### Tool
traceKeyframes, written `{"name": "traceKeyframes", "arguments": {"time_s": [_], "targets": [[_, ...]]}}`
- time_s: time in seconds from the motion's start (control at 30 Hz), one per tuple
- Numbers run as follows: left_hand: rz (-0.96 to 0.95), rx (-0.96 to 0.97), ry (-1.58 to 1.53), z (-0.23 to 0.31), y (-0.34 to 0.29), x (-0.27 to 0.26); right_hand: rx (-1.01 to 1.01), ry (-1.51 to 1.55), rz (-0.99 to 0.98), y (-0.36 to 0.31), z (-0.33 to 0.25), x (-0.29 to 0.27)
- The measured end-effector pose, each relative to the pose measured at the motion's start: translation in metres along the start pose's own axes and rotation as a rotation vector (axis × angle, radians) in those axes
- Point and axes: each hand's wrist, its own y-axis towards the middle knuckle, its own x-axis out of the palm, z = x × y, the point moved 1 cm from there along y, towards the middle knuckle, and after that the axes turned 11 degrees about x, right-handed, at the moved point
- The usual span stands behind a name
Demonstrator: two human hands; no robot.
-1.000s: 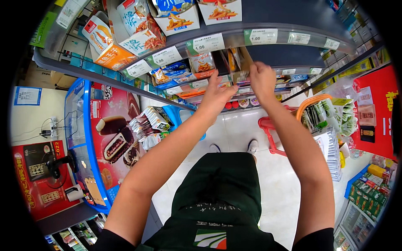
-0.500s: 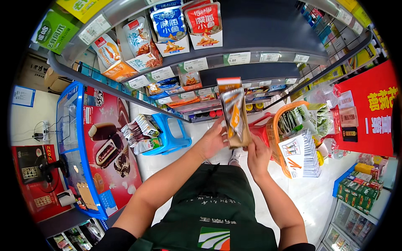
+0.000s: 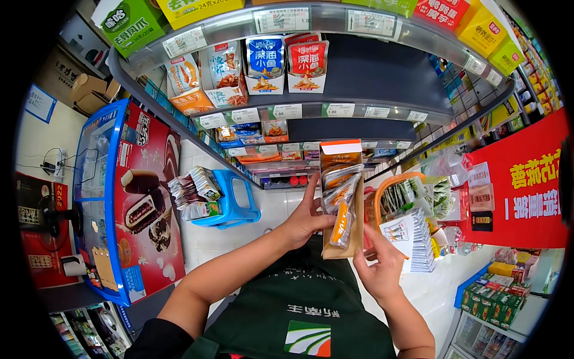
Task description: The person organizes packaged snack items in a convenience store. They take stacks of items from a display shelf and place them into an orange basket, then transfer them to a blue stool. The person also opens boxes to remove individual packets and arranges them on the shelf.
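A narrow open cardboard display box [image 3: 359, 224] is held up in front of my apron. Inside lie several small snack packets [image 3: 342, 194], clear and orange. My left hand [image 3: 302, 222] grips its left side, the thumb bent over the edge towards the packets and the forefinger stretched along the wall. At the lower right corner, my right hand [image 3: 382, 263] supports the box with curled fingers; some fingertips are hidden. Ahead stands a dark grey shelf [image 3: 376, 69] with a blue pouch box [image 3: 265, 63] and a red pouch box [image 3: 308, 63] beside other snack boxes.
To the left, a blue stool [image 3: 230, 206] carries several packets, next to a blue-edged freezer [image 3: 122, 197]. An orange basket [image 3: 373, 206] of snack packs stands close to my right hand. Behind it hangs a red banner [image 3: 523, 179]. Price labels line the shelf edges.
Both hands have brought the box lower and nearer my body. The packets in it look more spread out. My view has tilted up, showing more of the upper shelf.
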Motion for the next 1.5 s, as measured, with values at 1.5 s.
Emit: {"name": "traceKeyframes", "arguments": {"time_s": [1.5], "targets": [[0.080,0.118,-0.029,0.079,-0.052,0.062,-0.542,0.006,0.079,0.021,-0.109,-0.111]]}}
